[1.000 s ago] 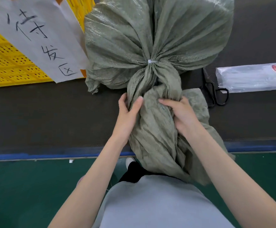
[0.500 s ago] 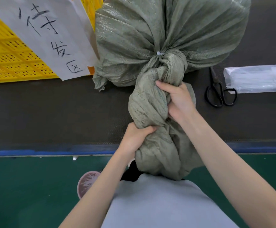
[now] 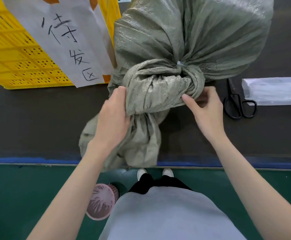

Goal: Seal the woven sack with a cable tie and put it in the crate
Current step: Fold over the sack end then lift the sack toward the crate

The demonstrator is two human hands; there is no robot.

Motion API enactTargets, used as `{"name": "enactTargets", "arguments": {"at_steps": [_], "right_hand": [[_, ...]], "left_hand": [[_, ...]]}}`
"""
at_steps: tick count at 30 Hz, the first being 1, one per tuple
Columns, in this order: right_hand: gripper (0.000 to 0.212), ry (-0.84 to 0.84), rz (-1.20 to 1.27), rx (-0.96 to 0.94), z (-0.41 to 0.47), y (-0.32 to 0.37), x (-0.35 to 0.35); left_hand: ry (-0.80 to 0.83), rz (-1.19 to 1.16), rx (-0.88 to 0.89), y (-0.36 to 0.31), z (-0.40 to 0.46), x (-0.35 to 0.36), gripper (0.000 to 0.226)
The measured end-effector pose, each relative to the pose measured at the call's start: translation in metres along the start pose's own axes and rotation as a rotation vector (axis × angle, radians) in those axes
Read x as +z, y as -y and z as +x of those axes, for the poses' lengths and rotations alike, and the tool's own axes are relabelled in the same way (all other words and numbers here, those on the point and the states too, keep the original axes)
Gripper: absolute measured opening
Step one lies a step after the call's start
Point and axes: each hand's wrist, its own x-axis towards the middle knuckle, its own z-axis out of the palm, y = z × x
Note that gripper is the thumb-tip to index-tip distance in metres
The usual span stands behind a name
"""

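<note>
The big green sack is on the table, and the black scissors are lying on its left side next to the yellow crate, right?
Not quite. The head view shows the scissors on the right side of the green sack, beside a clear plastic packet. The yellow crate sits on the left.

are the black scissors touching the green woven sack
Apart. The head view shows bare dark tabletop between the black scissors and the green woven sack, right of the right hand.
</note>
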Motion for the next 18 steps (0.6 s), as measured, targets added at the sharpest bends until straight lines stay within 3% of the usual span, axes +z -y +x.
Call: {"name": "enactTargets", "arguments": {"at_steps": [4,9,13,16,18], "right_hand": [[0.077,-0.094,-0.336,-0.255,0.005,-0.015,-0.002],[0.092,-0.074,-0.825,-0.43,0.03,-0.013,-0.006],[0.103,0.196,-0.869,-0.396,0.054,-0.013,0.0],[0.101,0.221,-0.869,-0.41,0.066,-0.016,0.007],[0.093,0.196,-0.793,-0.419,0.072,-0.016,0.009]], "left_hand": [[-0.108,0.436,0.229,0.013,0.029,-0.003,0.055],[-0.104,0.474,0.432,0.018,0.061,0.0,0.058],[-0.03,0.507,0.492,0.016,0.082,0.011,0.077],[-0.001,0.639,0.47,0.016,0.096,0.021,0.098],[-0.048,0.708,0.464,0.017,0.103,0.025,0.095]]}}
